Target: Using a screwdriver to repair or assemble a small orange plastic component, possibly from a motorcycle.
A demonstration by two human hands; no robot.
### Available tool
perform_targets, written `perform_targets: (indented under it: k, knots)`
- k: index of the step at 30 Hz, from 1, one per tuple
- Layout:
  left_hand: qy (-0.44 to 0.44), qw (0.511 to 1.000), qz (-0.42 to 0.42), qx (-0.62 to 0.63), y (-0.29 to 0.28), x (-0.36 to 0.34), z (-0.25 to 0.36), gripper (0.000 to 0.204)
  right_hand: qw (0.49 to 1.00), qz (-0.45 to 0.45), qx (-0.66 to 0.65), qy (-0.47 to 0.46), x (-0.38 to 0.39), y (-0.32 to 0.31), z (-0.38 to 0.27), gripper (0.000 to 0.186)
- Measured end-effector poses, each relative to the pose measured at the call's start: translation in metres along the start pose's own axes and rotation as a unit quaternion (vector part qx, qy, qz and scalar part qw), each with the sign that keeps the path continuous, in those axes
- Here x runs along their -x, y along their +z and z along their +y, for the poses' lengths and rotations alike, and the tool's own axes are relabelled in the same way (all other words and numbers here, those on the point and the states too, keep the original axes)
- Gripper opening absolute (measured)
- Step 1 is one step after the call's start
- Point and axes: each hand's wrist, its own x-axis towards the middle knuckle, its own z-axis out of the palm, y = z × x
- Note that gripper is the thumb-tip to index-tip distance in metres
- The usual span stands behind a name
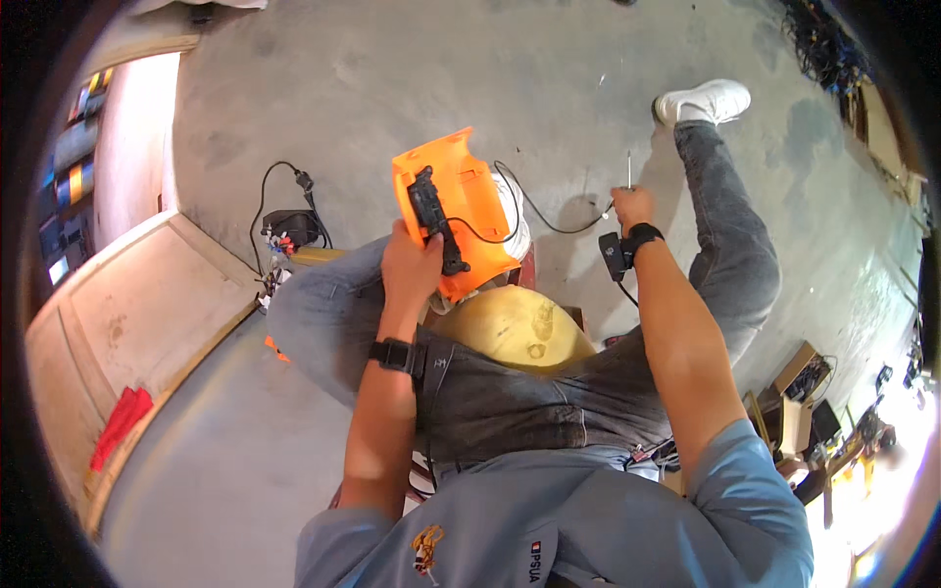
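My left hand (410,263) grips a curved orange plastic cover (475,196) and a long black plastic part (428,204) lying against it, in front of my lap. A thin black cable (554,228) loops from the black part toward my right hand (632,208). That hand is closed around what looks like a screwdriver (629,169), its bare metal shaft pointing away from me. The cable's end, with a small light tag, is beside the fingers; I cannot tell whether they hold it too. Something white and round is partly hidden behind the cover.
Between my thighs is a scuffed yellow rounded surface (510,328). A black device with a cord (292,225) lies on the floor to the left, near a wooden panel (147,284) with a red cloth (120,427) on it. Boxes (796,377) and clutter line the right side.
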Motion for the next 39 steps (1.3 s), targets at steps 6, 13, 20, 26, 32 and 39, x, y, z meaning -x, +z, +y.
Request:
perform_targets:
  k: [6,13,20,26,32,39]
  knots:
    - [-0.051,0.998,-0.035,0.015,0.004,-0.002,0.024,0.035,0.973,0.072,0.214,-0.047,-0.004,0.035,0.077,0.025]
    - [-0.065,0.996,-0.037,0.054,0.006,-0.009,0.035,0.036,0.963,0.013,0.260,-0.068,-0.015,0.058,0.064,0.028]
    - [-0.058,0.995,-0.048,0.062,0.007,-0.015,0.038,0.035,0.935,-0.003,0.333,-0.119,-0.031,0.065,0.067,0.023]
    - [-0.039,0.989,-0.064,0.130,0.010,-0.017,0.022,0.030,0.954,0.005,0.275,-0.115,-0.030,0.063,0.026,0.026]
    - [0.019,0.942,-0.084,0.325,0.005,0.005,0.040,0.037,0.964,0.021,0.112,-0.240,0.011,0.028,-0.061,0.022]
    - [0.023,0.885,-0.108,0.452,-0.001,0.019,0.024,0.034,0.975,-0.127,-0.046,-0.178,0.121,-0.047,-0.125,0.044]
